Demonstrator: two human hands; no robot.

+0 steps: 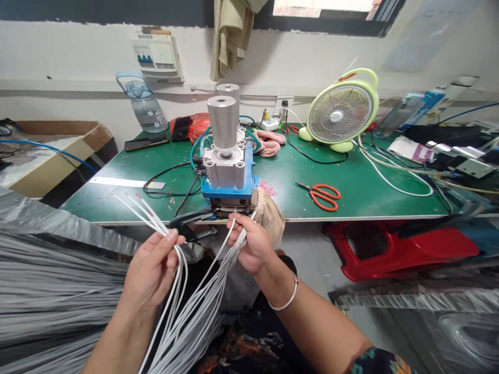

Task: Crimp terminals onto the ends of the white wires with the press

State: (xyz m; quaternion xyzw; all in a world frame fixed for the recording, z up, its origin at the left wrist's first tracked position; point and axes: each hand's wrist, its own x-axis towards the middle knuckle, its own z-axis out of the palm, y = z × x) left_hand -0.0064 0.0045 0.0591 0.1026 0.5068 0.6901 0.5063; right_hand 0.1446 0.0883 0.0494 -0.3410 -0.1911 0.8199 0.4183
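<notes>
Pinched between thumb and fingers of my left hand (153, 267) are several white cables (155, 222), their ends fanning up and to the left. My right hand (254, 245) grips a thick bundle of white cables (210, 298) that hangs down toward my lap. From its fingertips one cable end points into the low front opening of a pneumatic press (224, 174), with silver cylinders on a blue base. Whether that end touches the press inside is hidden. A beige cloth bag (271, 218) hangs at the press's right side, next to my right hand.
On the green table (280, 171) lie orange-handled scissors (322, 196), a steel ruler (127, 183), a phone (146, 142) and black leads. A water bottle (146, 106) and green fan (339, 111) stand behind. Grey cables (58, 301) lie at left; a red stool (405, 252) is below right.
</notes>
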